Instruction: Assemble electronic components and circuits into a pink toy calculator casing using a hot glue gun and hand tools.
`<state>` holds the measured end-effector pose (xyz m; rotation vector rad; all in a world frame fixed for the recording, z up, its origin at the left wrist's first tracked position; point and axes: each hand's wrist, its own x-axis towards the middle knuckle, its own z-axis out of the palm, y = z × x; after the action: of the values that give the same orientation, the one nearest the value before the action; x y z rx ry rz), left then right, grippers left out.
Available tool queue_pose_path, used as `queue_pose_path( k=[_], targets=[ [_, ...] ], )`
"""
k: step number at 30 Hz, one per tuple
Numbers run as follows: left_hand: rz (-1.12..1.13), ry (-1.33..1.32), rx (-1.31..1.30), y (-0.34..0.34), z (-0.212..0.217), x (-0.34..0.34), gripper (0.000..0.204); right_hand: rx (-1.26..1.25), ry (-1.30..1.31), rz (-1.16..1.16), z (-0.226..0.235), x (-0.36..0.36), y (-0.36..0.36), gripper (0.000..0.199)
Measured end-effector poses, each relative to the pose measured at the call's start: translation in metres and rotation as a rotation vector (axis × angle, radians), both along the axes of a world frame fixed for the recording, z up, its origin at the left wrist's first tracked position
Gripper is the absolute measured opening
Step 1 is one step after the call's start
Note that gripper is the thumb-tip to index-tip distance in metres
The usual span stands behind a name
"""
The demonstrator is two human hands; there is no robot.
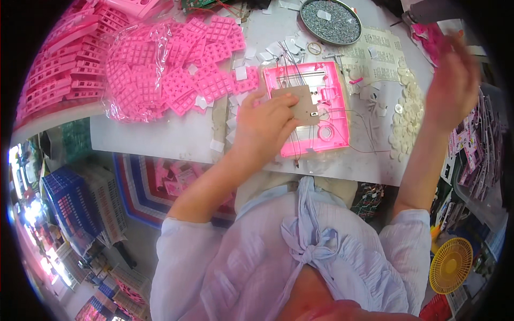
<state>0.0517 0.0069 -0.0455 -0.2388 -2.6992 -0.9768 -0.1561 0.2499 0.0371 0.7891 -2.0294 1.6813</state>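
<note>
My left hand lies over the left part of a brown, square circuit board, fingers and thumb gripping it. The board sits over an open pink plastic housing, covering part of its inside. Thin dark wires run out above and below the board. At the upper right, my right hand is raised and smeared by motion, so its fingers cannot be read. It is nearest to a bright pink piece and a dark tool, partly cut off by the picture's dark rim.
Pink keypad pieces, some under clear plastic, are heaped at the left. Beyond the housing stands a round tray of small metal screws. Cream-coloured discs line the table's right side. A yellow basket is at the lower right.
</note>
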Motion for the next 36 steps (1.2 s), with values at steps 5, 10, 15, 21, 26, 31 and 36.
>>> queue_pose_path(
  k=[5, 10, 15, 21, 26, 31, 36],
  targets=[
    [0.042, -0.022, 0.083, -0.005, -0.003, 0.002, 0.006, -0.255, -0.243, 0.233, 0.053, -0.044, -0.061, 0.049],
    [0.027, 0.121, 0.034, -0.004, -0.013, -0.001, 0.003, -0.038, -0.500, 0.725, 0.046, -0.024, -0.054, 0.059],
    [0.044, 0.234, 0.100, -0.005, -0.014, 0.006, 0.005, -0.302, -0.388, 1.079, -0.001, 0.049, -0.079, 0.041],
    [0.023, 0.223, 0.583, 0.008, -0.002, 0.010, 0.007, -0.451, -0.360, 1.169, 0.017, 0.089, -0.080, 0.035],
    [-0.003, 0.275, 0.690, 0.014, -0.005, 0.013, 0.007, -0.478, -0.375, 1.172, 0.018, 0.094, -0.080, 0.033],
    [-0.008, 0.327, 0.720, 0.016, -0.009, 0.015, 0.004, -0.529, -0.435, 1.242, 0.014, 0.092, -0.079, 0.032],
    [0.000, 0.406, 0.645, 0.018, -0.011, 0.010, 0.006, -0.557, -0.489, 1.303, 0.005, 0.086, -0.077, 0.035]
  ],
)
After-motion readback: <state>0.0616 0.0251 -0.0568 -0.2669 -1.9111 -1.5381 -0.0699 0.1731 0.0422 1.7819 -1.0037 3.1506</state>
